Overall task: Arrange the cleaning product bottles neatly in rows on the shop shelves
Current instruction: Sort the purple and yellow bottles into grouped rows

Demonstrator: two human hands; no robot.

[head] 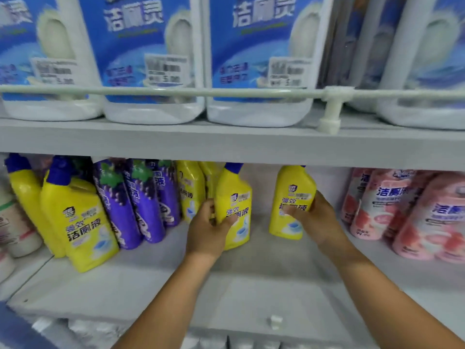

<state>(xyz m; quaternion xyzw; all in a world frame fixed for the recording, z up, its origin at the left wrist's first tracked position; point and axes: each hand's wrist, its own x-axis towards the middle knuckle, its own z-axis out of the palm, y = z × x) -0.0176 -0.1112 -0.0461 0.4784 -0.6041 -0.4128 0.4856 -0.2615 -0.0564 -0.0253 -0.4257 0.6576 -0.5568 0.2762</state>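
In the head view, both hands work on the middle shelf (251,285). The left hand (210,229) grasps one yellow bottle (235,210) around its left side, the thumb lying across the label. The right hand (313,217) grasps a second yellow bottle (293,197) from its right side, with fingers on the lower label. Both bottles stand upright, with an open gap between them. Further yellow bottles (190,190) stand just behind and left of the left hand, beside the purple bottles (141,197). Two more yellow ones (80,217) lean at the far left, near the front. Pink bottles (407,210) fill the right end, apart from the right hand's bottle. The large blue-labelled jugs (151,46) above sit behind a rail (226,91).

The step in hand seems to be gathering the yellow bottles into one row. The next move probably calls for sliding the right bottle leftward until it touches its neighbour, labels facing front, without tipping either. The front of the shelf is bare, so a forward row is possible.
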